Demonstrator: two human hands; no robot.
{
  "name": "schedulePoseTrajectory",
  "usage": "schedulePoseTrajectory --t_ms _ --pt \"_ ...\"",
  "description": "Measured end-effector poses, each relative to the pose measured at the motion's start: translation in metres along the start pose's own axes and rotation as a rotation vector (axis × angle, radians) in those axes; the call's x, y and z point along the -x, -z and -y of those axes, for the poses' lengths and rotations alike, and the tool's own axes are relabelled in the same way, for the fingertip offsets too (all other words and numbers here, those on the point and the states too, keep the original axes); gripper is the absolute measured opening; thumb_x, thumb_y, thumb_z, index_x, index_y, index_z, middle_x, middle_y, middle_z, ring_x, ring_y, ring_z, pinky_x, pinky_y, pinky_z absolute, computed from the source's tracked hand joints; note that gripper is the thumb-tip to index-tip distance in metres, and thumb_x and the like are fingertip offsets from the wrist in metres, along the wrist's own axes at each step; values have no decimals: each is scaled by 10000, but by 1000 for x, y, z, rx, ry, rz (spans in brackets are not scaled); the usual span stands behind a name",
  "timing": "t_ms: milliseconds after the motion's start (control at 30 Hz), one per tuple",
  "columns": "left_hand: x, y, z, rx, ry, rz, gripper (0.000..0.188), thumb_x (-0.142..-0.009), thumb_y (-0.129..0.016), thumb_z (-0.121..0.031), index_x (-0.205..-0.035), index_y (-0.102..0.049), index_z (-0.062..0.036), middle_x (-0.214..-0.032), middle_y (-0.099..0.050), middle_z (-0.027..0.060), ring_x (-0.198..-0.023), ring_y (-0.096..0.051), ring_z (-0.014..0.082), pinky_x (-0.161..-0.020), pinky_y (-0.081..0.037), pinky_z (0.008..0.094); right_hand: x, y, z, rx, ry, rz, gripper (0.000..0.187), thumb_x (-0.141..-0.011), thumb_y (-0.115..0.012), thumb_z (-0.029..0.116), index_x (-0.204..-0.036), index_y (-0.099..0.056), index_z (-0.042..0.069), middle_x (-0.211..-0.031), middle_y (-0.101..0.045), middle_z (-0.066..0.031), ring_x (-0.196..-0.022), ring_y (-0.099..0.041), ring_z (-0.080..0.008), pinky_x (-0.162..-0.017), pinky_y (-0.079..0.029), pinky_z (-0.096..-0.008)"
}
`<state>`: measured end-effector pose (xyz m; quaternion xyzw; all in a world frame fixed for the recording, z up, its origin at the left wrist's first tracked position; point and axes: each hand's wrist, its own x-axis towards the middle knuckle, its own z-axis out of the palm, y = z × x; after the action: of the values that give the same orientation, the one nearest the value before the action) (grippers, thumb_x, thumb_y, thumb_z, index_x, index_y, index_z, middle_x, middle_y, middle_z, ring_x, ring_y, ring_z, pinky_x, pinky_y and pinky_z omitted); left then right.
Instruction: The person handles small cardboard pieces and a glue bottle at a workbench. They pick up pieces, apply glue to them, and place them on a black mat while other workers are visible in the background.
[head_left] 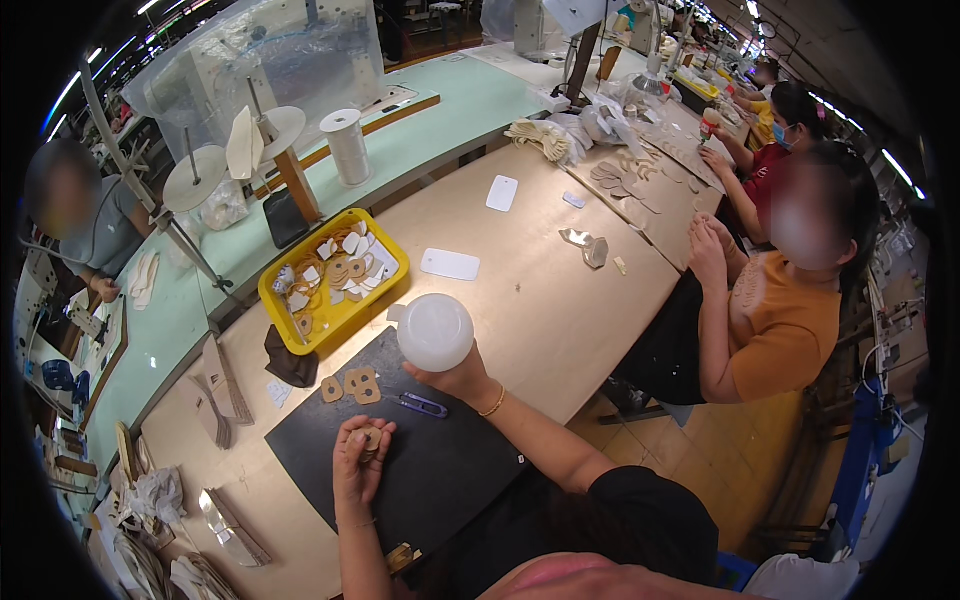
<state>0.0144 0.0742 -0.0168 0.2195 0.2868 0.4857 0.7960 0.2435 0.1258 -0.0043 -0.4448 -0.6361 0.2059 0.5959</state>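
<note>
My right hand (pixel 465 383) is closed round a translucent white round bottle (pixel 436 333), raised above the far edge of a black mat (pixel 440 460). Lower and to the left, the fingers of my left hand (pixel 358 470) pinch a small stack of tan pieces (pixel 372 440). Several similar tan pieces with dark centres (pixel 360 384) lie on the mat beyond that hand. Beside them rests a purple utility knife (pixel 423 405).
A yellow tray (pixel 330 345) of cut pieces stands beyond the mat, near a dark brown scrap (pixel 290 358). White cards (pixel 450 264) and bundled strips (pixel 232 530) lie on the table. A co-worker in orange (pixel 790 320) sits at the right. A thread cone (pixel 346 148) stands behind.
</note>
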Motion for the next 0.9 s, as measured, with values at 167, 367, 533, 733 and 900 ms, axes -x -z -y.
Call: schedulePoseTrajectory --t_ms 167,367,533,733,900 --pt "1 0 -1 -14 14 -18 274 -877 -624 -142 -1098 -512 -25 -1025 -620 151 -1016 -617 304 -886 -537 330 -2 1 3 26 27 5 350 -711 -768 220 -981 -631 45 -986 -651 -80 -946 -611 -234 -888 -455 -363" --pt "1 1 1 -21 -21 -20 273 -871 -640 -162 -1072 -520 -21 -1064 -600 161 -1019 -617 300 -870 -544 325 -6 2 5 75 116 -46 315 -704 -766 164 -966 -651 32 -924 -690 -108 -847 -682 -239 -746 -544 -317" --pt "1 2 1 -47 -8 -15 261 -868 -643 -162 -1051 -527 -18 -1076 -593 167 -1019 -618 297 -865 -546 324 -6 2 4 87 134 -27 326 -707 -764 163 -981 -646 32 -928 -689 -107 -858 -680 -240 -752 -540 -318" --pt "1 3 1 -58 -2 -26 276 -877 -633 -175 -1084 -529 -24 -1049 -605 159 -995 -627 283 -831 -556 307 -7 2 5 94 152 -37 345 -711 -760 160 -1005 -635 29 -966 -680 -112 -891 -671 -236 -776 -533 -319" --pt "1 3 0 -24 -13 -52 299 -905 -597 -202 -1136 -518 -31 -1026 -613 154 -939 -645 258 -789 -566 292 -8 2 7 96 147 -37 351 -715 -756 150 -1016 -628 22 -969 -680 -111 -899 -670 -228 -780 -531 -318"
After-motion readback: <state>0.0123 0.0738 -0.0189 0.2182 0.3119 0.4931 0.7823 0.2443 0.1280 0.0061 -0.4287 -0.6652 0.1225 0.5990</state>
